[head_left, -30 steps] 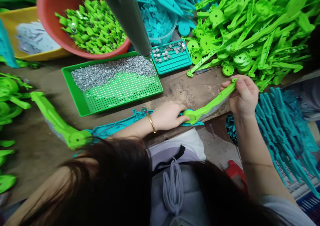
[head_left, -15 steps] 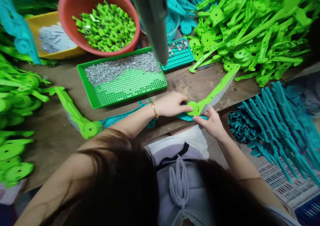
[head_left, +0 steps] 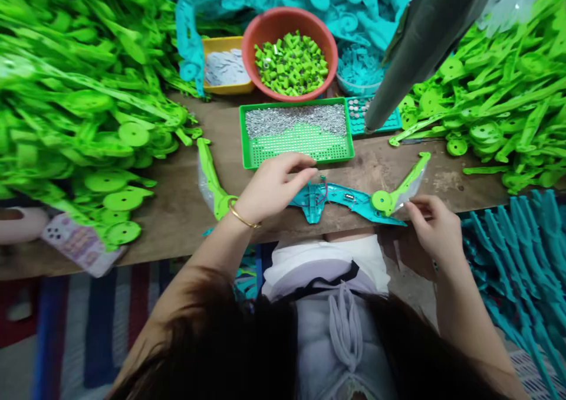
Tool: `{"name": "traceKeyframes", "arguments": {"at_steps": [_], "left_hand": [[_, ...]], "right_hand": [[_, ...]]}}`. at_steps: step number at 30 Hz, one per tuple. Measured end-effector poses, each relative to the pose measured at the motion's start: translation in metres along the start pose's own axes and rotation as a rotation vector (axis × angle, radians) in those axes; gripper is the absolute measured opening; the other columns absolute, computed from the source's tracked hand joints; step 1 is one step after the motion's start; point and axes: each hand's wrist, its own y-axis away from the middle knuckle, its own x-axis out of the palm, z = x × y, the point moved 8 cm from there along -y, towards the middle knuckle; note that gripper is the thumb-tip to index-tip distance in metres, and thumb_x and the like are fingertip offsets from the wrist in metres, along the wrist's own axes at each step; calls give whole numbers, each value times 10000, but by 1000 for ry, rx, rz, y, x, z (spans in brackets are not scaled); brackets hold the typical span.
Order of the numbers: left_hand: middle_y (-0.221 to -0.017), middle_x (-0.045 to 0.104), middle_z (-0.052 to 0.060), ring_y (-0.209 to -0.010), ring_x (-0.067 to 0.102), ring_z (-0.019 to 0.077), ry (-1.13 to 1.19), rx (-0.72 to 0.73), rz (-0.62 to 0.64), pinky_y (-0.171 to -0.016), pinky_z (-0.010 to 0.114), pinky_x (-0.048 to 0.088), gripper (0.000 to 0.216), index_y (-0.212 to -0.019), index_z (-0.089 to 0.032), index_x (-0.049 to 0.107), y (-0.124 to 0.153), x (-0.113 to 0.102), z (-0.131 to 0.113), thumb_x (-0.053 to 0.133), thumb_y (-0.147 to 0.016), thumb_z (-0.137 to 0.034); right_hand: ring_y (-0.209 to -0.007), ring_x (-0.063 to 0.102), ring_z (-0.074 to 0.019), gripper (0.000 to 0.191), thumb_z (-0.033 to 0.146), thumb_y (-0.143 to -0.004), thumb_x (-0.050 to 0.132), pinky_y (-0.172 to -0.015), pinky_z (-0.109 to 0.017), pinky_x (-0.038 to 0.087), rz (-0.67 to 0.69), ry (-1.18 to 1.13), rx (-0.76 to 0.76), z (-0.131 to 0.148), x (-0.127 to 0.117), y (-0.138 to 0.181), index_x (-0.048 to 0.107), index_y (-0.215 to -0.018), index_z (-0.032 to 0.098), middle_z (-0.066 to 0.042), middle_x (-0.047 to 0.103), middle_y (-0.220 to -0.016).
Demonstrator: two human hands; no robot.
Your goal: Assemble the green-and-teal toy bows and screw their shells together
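Observation:
My left hand [head_left: 280, 184] hovers at the front edge of the green screw tray [head_left: 244, 146], thumb and forefinger stretched out and slightly apart. Beneath it lies a long teal plastic piece [head_left: 313, 202] with thin wires and a small silvery part; my wrist and hand hide its left portion. On its right end sits a lime green arm piece [head_left: 381, 202] with a round disc and a translucent strip [head_left: 411, 189]. A matching green arm piece [head_left: 211, 179] angles up at the left. My right hand [head_left: 435, 223] is by the right piece's lower edge, thumb and forefinger tips drawn together; anything between them is too small to tell.
Behind the tray stand a red bowl [head_left: 289, 96] of small green parts and a yellow bin [head_left: 227, 88]. A teal tray [head_left: 389, 123] holds round metal pieces. A dark grey pole [head_left: 411, 64] slants down at right. Green parts are heaped at left [head_left: 88, 99] and right [head_left: 499, 99].
My left hand has left the right green disc and moved left to the screw tray. My right hand has drawn away from beneath that disc towards the right. The camera view has shifted left.

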Motion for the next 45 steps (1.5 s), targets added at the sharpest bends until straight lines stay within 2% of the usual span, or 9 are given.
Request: {"name": "traceKeyframes", "arguments": {"at_steps": [3, 7, 11, 15, 19, 23, 27, 32, 45], "left_hand": [[-963, 740, 40, -877, 662, 181, 16, -81, -89, -800, 297, 517, 273, -972, -173, 711, 28, -7, 27, 576, -902, -400], [-892, 729, 34, -818, 653, 171, -7, -86, -103, -774, 298, 506, 214, -994, -178, 714, 48, 22, 38, 596, -912, -337], [-828, 702, 38, -806, 646, 179, -46, -107, -80, -768, 301, 500, 245, -1096, -148, 689, 51, 49, 37, 632, -912, -299], [-934, 725, 64, -915, 661, 218, -140, -108, -39, -856, 341, 492, 249, -1128, -163, 686, 48, 66, 36, 619, -922, -286], [-1050, 731, 78, -1009, 658, 242, -208, -95, -23, -902, 371, 477, 241, -1102, -193, 704, 47, 74, 36, 512, -974, -263], [-1069, 726, 92, -1000, 651, 253, -260, -89, -4, -870, 385, 468, 301, -1160, -190, 686, 49, 75, 33, 438, -995, -235], [-1067, 720, 92, -1000, 637, 247, -290, -83, 18, -869, 381, 445, 329, -1193, -192, 669, 47, 75, 29, 404, -1002, -232], [-1002, 704, 71, -975, 612, 227, -298, -36, 20, -853, 358, 416, 299, -1112, -225, 694, 44, 78, 26, 417, -1000, -241], [-987, 638, 81, -944, 574, 227, -364, 26, 18, -825, 358, 397, 283, -1019, -218, 711, 44, 89, 30, 432, -994, -260]], "right_hand": [[-832, 682, -243, 275, 456, -903, 546, -762, -365, 508, 122, 49, -242, 58, 31, -17, 681, -924, 217, -83, 745, -907], [-950, 668, -271, 301, 314, -955, 456, -830, -385, 491, 300, 123, -461, 120, 87, -44, 709, -1061, 188, -108, 743, -1021], [-1030, 640, -264, 413, 171, -948, 400, -856, -377, 476, 450, 217, -724, 151, 127, -57, 659, -1267, 213, -120, 681, -1195], [-999, 634, -251, 403, 150, -940, 414, -836, -362, 472, 510, 316, -942, 158, 137, -53, 694, -1220, 223, -117, 669, -1175], [-954, 648, -237, 353, 142, -936, 426, -828, -347, 496, 460, 305, -952, 155, 128, -53, 725, -1119, 173, -115, 710, -1057], [-999, 671, -232, 331, 206, -955, 440, -857, -360, 527, 340, 178, -906, 151, 114, -53, 709, -1146, 190, -115, 723, -1106], [-1034, 694, -216, 306, 277, -954, 464, -904, -365, 544, 349, 70, -799, 141, 114, -49, 721, -1114, 232, -70, 738, -1141], [-994, 708, -217, 261, 302, -934, 509, -906, -396, 541, 332, -21, -648, 130, 116, -47, 734, -1059, 257, -42, 763, -1072], [-966, 632, -221, 196, 311, -930, 556, -863, -387, 463, 283, 19, -715, 129, 124, -43, 735, -969, 242, -66, 716, -1010]]}}
